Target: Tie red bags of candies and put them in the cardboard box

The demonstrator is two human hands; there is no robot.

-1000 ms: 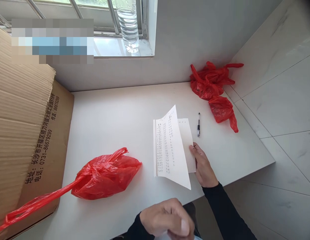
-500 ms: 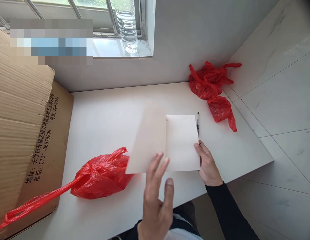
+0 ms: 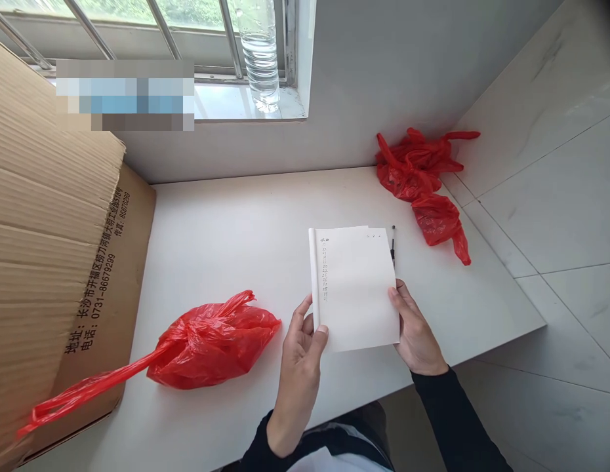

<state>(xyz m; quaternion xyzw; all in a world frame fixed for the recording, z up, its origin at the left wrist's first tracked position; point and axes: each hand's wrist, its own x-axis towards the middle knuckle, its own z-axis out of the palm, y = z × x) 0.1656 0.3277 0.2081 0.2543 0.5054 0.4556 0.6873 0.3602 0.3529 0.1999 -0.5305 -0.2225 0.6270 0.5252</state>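
Between my two hands is a white notebook [image 3: 357, 288], its pages folded back so one page faces up. A column of small handwritten marks runs down that page's left side. My left hand [image 3: 302, 354] grips the lower left edge, thumb on top and fingers against the side. On the right edge my right hand [image 3: 416, 328] is closed, its thumb on the page and its other fingers partly hidden. A black pen [image 3: 393, 246] lies just past the notebook's right edge, partly covered by it.
A tied red plastic bag [image 3: 211, 344] lies left of the notebook, beside a large cardboard box [image 3: 44, 216]. More red bags [image 3: 413, 164] sit in the back right corner of the white table [image 3: 226, 223]. A water bottle [image 3: 260, 62] stands on the windowsill.
The raised left leaf has been folded away, and the written page now faces up. My left hand has gone from spread fingers to holding the notebook's left edge. The view shifted slightly.
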